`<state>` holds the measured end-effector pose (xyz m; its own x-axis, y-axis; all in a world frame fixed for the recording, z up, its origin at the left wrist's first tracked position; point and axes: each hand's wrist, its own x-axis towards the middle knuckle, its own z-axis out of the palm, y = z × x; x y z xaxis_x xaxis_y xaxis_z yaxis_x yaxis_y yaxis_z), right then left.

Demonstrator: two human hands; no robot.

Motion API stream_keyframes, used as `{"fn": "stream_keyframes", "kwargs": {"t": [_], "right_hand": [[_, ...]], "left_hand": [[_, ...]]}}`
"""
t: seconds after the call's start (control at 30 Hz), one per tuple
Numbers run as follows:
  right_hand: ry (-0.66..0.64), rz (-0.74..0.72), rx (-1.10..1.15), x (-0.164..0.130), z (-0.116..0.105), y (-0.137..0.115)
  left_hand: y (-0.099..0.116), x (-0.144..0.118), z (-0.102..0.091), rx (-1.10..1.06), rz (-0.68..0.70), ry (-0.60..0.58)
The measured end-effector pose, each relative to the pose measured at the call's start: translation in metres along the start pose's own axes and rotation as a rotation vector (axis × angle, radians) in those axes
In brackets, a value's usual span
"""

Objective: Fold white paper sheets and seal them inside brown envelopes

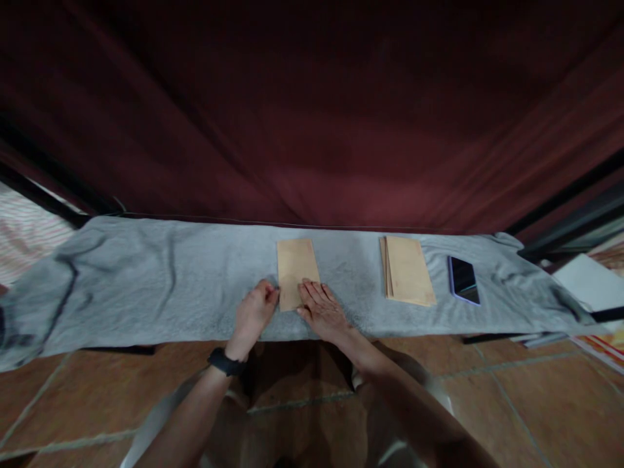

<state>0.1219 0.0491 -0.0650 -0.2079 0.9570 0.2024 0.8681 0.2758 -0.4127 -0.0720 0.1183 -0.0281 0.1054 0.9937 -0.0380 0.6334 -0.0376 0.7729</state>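
Note:
A flat tan paper piece, like an envelope [296,260], lies lengthwise before me on the grey cloth. My right hand [324,313] rests flat on its lower right part, fingers stretched out and slightly apart. At the lower left edge is my left hand [254,313], its fingers curled and thumb pressed in near the paper's side. Whether anything sits in that pinch I cannot make out. To the right, a small stack of similar tan paper pieces [409,270] lies slightly fanned, with edges showing on its left side.
A phone with a purple case [464,281] lies right of the stack. The grey cloth [205,279] covers a long narrow surface, wrinkled at both ends. A dark red fabric [312,143] hangs behind it. Papers [592,283] show at far right; tiled floor [511,396] lies below.

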Motion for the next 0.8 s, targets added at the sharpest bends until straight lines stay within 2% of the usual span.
{"fn": "stream_keyframes", "kwargs": {"t": [0.03, 0.1, 0.17, 0.23, 0.43, 0.67, 0.8], "right_hand": [[0.000, -0.002, -0.001, 0.000, 0.000, 0.000], [0.001, -0.004, 0.001, 0.001, -0.001, -0.001], [0.006, -0.005, 0.004, 0.001, -0.001, -0.002], [0.010, 0.000, 0.000, 0.001, -0.001, -0.002], [0.025, -0.004, -0.011, 0.001, 0.001, -0.001], [0.009, -0.008, -0.038, 0.001, -0.001, 0.000], [0.034, 0.003, 0.006, 0.003, -0.004, -0.001]], "left_hand": [[0.001, 0.000, 0.000, 0.063, 0.105, 0.044], [0.004, 0.002, 0.004, 0.108, 0.324, 0.046], [0.005, 0.009, 0.014, 0.135, 0.504, -0.014], [0.003, 0.022, 0.025, 0.218, 0.591, -0.084], [0.002, 0.081, 0.050, 0.481, 0.637, -0.223], [0.017, 0.142, 0.066, 0.547, 0.660, -0.257], [0.021, 0.157, 0.071, 0.566, 0.643, -0.242]]}}
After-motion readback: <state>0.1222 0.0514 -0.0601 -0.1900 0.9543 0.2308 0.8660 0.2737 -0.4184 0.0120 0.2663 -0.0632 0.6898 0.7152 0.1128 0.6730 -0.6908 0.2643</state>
